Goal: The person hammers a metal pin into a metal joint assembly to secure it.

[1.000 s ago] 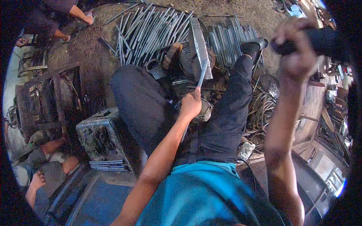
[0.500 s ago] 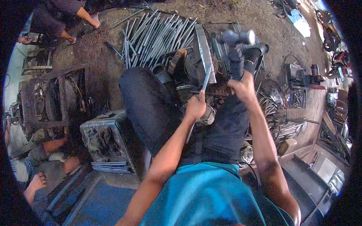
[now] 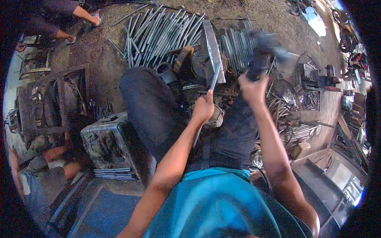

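My left hand is closed round a thin metal rod. The rod's far end lies against a long, flat-sided steel bar that stands out between my knees, and its near end sticks out below my fist. To the right, my right hand grips a hammer by its dark handle. The hammer is raised beside the steel bar, apart from the rod, and its head is smeared by motion. Under my left hand sits a rounded metal piece, partly hidden.
Beyond my left knee lies a big pile of metal rods; a smaller rod pile lies right of the steel bar. A worn dark box stands at left. One person's leg shows at far left, another person's knee lower down.
The hammer head has moved to the right and blurred, with my right hand shifting slightly. My left hand keeps the rod against the steel bar. A seated person's hand at lower left has left view.
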### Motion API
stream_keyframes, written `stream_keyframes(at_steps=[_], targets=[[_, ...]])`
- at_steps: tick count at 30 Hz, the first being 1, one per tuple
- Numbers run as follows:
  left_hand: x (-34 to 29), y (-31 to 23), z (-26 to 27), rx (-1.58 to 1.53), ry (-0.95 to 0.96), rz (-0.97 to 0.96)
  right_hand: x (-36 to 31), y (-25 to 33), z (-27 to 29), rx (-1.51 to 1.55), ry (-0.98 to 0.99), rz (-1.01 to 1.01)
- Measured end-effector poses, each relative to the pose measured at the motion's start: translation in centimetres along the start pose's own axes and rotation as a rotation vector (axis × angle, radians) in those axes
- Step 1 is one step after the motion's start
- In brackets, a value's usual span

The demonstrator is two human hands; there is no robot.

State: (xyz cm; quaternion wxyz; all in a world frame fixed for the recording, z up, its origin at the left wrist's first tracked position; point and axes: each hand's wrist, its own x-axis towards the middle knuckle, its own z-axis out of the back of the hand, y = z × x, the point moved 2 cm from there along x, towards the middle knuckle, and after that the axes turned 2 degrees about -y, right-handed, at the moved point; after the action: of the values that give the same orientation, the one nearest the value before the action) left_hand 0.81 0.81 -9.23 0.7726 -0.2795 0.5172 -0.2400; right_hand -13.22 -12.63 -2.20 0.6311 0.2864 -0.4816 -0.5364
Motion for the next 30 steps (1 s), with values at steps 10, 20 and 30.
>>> stream_keyframes(at_steps=[10, 20, 30], targets=[[0.2, 0.6, 0.9, 0.119, -0.047, -0.037, 0.3, 2.5, -0.7, -0.223, 0.548, -0.468], [-1.2, -1.2, 1.4, 0.02, -0.014, -0.002, 14.5, 23.1, 6.9, 0.381, 0.295, 0.216], [-1.5, -1.5, 1.0, 0.065, -0.039, -0.032, -6.5, -2.3, 0.9, -0.355, 0.336, -0.378]])
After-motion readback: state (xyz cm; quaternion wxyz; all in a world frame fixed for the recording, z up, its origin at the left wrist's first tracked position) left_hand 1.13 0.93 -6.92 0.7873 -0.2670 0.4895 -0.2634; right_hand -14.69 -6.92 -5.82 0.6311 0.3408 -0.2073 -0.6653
